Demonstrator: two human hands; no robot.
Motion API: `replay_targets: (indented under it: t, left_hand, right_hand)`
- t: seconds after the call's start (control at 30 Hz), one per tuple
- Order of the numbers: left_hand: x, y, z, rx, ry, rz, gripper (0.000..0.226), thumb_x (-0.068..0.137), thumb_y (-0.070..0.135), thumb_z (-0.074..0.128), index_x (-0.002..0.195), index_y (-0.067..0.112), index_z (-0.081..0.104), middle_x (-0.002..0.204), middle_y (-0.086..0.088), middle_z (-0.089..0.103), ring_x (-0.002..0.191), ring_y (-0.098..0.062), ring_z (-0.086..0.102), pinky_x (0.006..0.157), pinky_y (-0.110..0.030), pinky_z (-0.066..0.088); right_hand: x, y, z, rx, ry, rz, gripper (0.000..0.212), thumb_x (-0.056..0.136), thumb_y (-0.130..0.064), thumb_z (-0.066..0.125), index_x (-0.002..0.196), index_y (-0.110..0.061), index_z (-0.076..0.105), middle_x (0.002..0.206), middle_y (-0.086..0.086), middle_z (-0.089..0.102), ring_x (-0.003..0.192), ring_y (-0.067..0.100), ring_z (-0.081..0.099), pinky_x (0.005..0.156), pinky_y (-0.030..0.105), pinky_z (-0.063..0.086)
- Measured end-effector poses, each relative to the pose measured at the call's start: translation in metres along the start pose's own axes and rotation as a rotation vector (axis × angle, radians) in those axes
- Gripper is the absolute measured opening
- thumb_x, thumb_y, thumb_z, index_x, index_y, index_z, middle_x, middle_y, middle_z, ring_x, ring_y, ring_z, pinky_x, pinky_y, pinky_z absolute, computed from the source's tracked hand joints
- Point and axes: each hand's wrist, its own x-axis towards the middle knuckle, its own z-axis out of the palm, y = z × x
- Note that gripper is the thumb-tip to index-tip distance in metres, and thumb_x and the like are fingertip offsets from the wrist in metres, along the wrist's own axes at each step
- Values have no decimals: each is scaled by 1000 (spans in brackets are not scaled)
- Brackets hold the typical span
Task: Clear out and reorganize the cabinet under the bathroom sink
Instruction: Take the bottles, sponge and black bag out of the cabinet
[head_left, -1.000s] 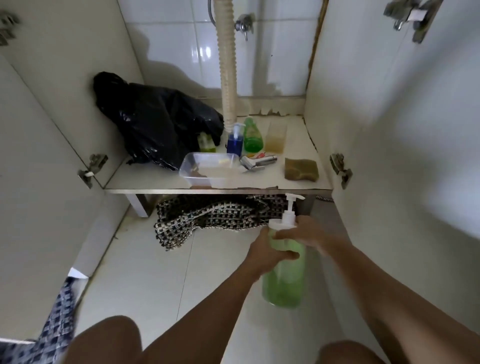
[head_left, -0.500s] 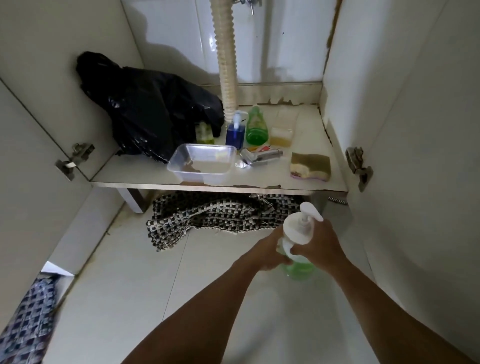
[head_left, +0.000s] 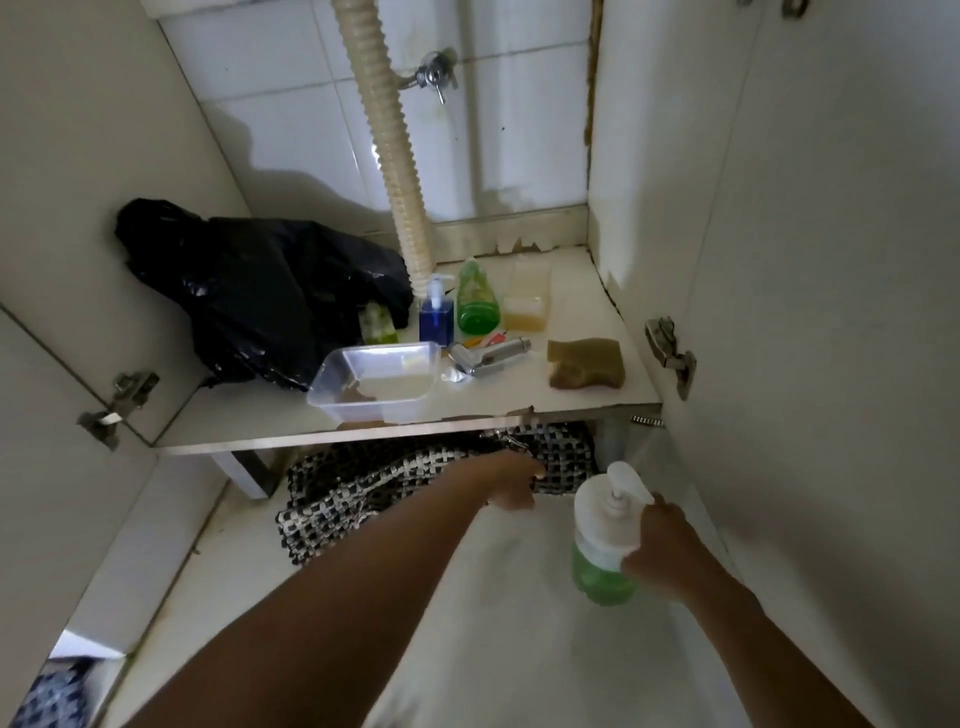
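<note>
My left hand (head_left: 511, 483) has let go of the pump bottle (head_left: 605, 540), now gripped by my right hand (head_left: 657, 551) alone, and closes on the woven mat (head_left: 395, 488) ahead.

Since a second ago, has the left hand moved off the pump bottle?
Yes. The left hand has left the green pump bottle and gone forward to the woven mat under the shelf edge. Only the right hand holds the bottle.

A ribbed cream drain hose (head_left: 387, 150) hangs down the white tiled back wall (head_left: 291, 104), with a chrome water valve (head_left: 434, 78) just to its right. Metal door hinges sit on the left (head_left: 117, 408) and right (head_left: 670, 353) cabinet sides. Pale floor tiles (head_left: 493, 623) fill the foreground, and a blue checked fabric (head_left: 54, 693) shows at the lower left corner.
</note>
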Motion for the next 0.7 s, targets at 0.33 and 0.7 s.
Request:
replay_targets:
  t: [0.33,0.7]
  left_hand:
    - [26,-65,-98,-479,634,-129,25,91,19,60,112,7,65,115,-15,66,98,-29,65,89,-36,52]
    - [115,-91,-178,-295,690,-119,24,91,7,50,114,-1,51,115,-16,61,86,-21,57,65,-17,41]
  right_hand:
    - [-38,-78,-59,11,335,-303,43,87,-21,58,125,-13,39,125,1,43,112,17,46,91,28,43]
    - [150,-195,-100,78,324,-240,46,91,-34,55,129,-10,45,128,10,53,99,20,48,84,28,43]
